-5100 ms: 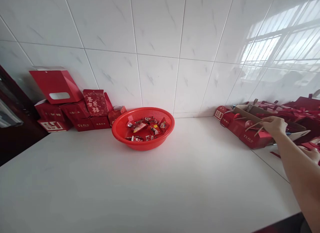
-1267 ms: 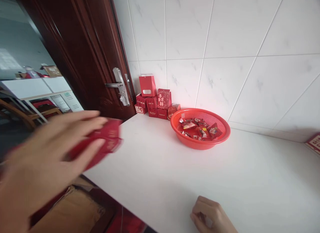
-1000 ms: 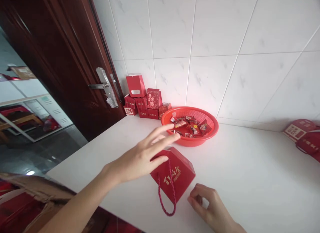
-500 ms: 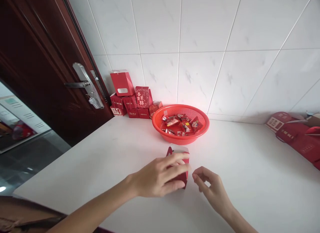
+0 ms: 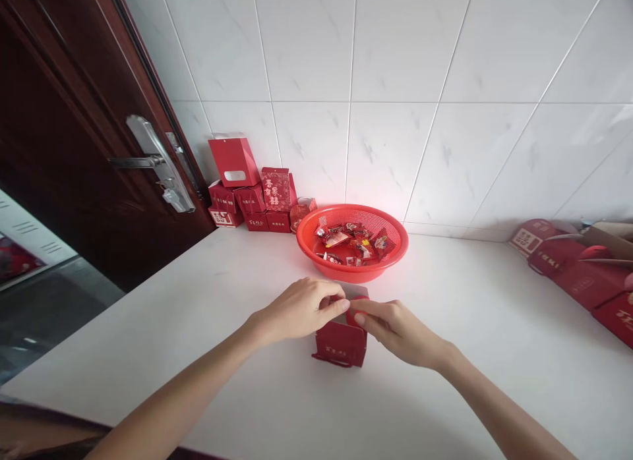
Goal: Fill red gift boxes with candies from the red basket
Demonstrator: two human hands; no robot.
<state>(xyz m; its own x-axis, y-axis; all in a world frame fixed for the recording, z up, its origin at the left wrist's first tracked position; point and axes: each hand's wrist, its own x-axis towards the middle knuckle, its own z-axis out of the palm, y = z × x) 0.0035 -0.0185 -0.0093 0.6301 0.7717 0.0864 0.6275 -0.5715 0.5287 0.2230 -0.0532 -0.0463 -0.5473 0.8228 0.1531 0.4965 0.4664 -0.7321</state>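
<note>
A small red cardboard box (image 5: 341, 345) with a handle loop at its lower front edge stands on the white table, its top open. My left hand (image 5: 304, 310) is closed at the top left of the box, its fingertips at the rim and partly hiding it. From the other side, my right hand (image 5: 395, 328) pinches a red flap at the top right of the box between thumb and index finger. The fingertips of both hands nearly meet over the opening. What lies inside the box is mostly hidden.
Behind the box stands a red plastic basket (image 5: 309, 246) holding several wrapped sweets. Red boxes (image 5: 257, 200) are stacked at the back left by the wall, near a dark door (image 5: 74, 117). More red boxes (image 5: 578, 269) lie along the right side of the white table (image 5: 237, 401).
My left hand has drawn back from across the box to its top left edge. My right hand has moved left and up onto the box's flap. The box front now shows.
</note>
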